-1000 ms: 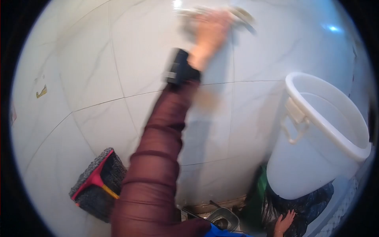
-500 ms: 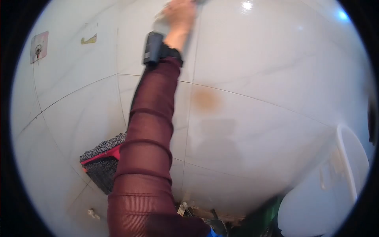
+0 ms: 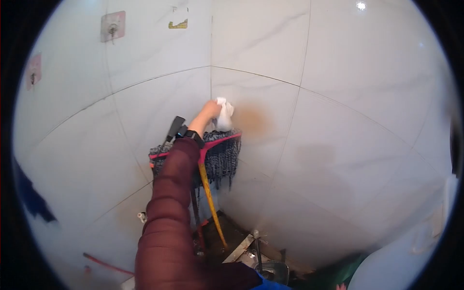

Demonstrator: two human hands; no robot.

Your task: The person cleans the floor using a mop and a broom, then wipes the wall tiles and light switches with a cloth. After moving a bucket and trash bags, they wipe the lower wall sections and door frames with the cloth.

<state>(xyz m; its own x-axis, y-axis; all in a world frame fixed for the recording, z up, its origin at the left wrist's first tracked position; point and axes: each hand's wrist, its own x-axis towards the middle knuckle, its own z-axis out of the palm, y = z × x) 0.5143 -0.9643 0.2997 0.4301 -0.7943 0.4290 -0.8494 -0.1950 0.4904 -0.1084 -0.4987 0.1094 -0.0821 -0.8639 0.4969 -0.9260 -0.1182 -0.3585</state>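
My left hand point(image 3: 210, 109) is closed around a crumpled white cloth point(image 3: 224, 116). The cloth is at the tiled wall, close to the corner where two walls meet and just left of a brownish spot. A dark device point(image 3: 189, 134) is strapped to that wrist, below which runs a maroon sleeve. Directly under the hand, a grey string mop head point(image 3: 224, 157) with a red-pink frame leans in the corner on a yellow handle point(image 3: 211, 205). At the bottom edge, only what look like fingertips of my right hand point(image 3: 341, 287) show; their grip is hidden.
A white bucket-like container point(image 3: 401, 263) stands at lower right, beside something green point(image 3: 328, 278). A small tap point(image 3: 141, 217) sticks out of the left wall. Hook plates point(image 3: 113, 26) are fixed higher up. Clutter, including a clear bowl point(image 3: 275, 271), lies below the corner.
My left hand has come down the wall with the white cloth, from the top of the view to just above the mop head. The view has shifted, showing more of the mop and corner.
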